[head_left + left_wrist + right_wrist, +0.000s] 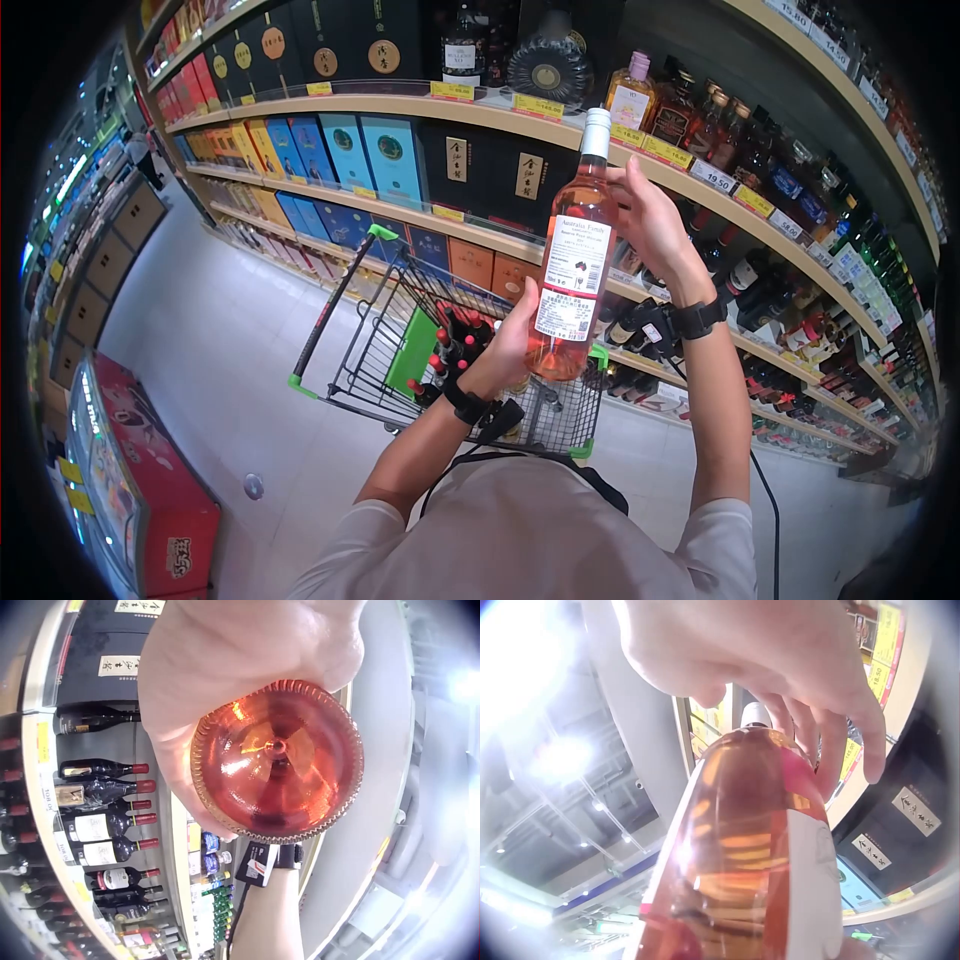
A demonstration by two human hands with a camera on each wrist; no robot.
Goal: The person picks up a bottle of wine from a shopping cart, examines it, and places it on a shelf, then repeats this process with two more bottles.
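A wine bottle [572,270] of pink-orange wine is held up in front of the body, its back label facing the head camera and its pale cap tilted away. My left hand [508,345] grips it low down, thumb along the label's edge. In the left wrist view the bottle's ridged base [277,761] shows, with the left palm [247,652] curved against its side. My right hand [655,225] is at the bottle's shoulder, fingers partly behind it. The right wrist view shows those fingers [829,742] loosely spread beside the neck.
A shopping cart [345,330] with green corners stands just ahead, several red-capped bottles [455,340] inside. Shelves [400,195] of boxed and bottled drinks run along the front and right. A red display case [180,520] sits at lower left. A cable [770,510] hangs at the right.
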